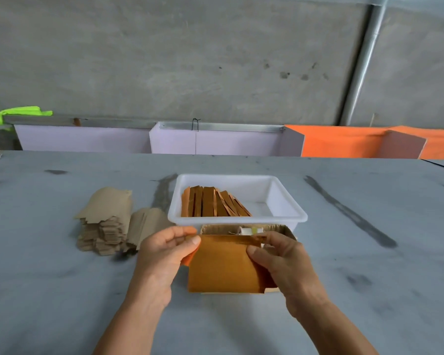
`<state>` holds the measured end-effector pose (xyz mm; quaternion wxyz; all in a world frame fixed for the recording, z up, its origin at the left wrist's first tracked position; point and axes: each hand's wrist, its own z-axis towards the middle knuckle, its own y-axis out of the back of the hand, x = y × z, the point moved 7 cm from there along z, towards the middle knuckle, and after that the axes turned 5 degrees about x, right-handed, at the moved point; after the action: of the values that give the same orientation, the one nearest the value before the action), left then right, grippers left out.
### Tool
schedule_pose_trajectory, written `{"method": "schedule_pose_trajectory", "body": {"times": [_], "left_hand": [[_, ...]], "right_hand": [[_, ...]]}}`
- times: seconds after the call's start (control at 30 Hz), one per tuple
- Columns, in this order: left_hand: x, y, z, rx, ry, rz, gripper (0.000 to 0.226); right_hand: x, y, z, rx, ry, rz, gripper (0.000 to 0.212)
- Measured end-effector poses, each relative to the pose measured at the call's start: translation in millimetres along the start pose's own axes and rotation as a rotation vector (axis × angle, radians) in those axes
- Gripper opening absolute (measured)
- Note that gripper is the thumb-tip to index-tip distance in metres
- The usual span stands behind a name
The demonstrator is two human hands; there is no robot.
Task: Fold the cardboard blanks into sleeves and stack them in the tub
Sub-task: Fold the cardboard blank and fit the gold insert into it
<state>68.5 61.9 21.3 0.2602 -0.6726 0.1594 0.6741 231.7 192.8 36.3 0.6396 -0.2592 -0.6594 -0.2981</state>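
Note:
I hold an orange cardboard blank (pixel 223 265) just above the table, in front of the white tub (pixel 287 216). My left hand (pixel 164 249) pinches its upper left corner. At the upper right edge my right hand (pixel 280 257) grips a narrow flap folded over. Several folded orange sleeves (pixel 210 204) stand on edge in the tub's left half. A pile of brown cardboard blanks (pixel 108 221) lies on the table to the left of the tub.
A small open cardboard box (pixel 280 229) with white items inside sits between the tub and my hands. The grey table (pixel 369 278) has dark smears. Lilac and orange panels (pixel 215 142) line its far edge below a concrete wall.

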Motion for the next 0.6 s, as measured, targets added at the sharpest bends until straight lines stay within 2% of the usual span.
{"method": "schedule_pose_trajectory", "body": {"times": [0.07, 0.2, 0.27, 0.37, 0.47, 0.6], "left_hand": [[-0.4, -9.5, -8.5, 0.061, -0.041, 0.033, 0.018], [-4.3, -25.7, -23.6, 0.155, -0.190, 0.219, 0.022], [-8.5, -29.8, -34.0, 0.179, -0.335, 0.378, 0.026], [-17.2, -34.8, -55.8, 0.206, -0.687, 0.674, 0.019], [-4.1, -47.6, -79.8, 0.365, -0.956, 0.919, 0.016], [20.7, -56.1, -95.4, 0.480, -1.000, 1.102, 0.015]], "right_hand": [[-1.3, 8.1, -7.3, 0.017, 0.052, 0.021, 0.020], [-3.2, 28.9, -18.7, 0.023, 0.206, -0.094, 0.021], [-3.5, 37.1, -25.4, -0.015, 0.319, -0.198, 0.026], [2.4, 43.3, -38.9, -0.131, 0.581, -0.547, 0.036], [-7.6, 34.8, -49.7, -0.043, 0.776, -0.899, 0.026], [-34.4, 34.2, -59.8, 0.103, 0.748, -1.105, 0.008]]}}
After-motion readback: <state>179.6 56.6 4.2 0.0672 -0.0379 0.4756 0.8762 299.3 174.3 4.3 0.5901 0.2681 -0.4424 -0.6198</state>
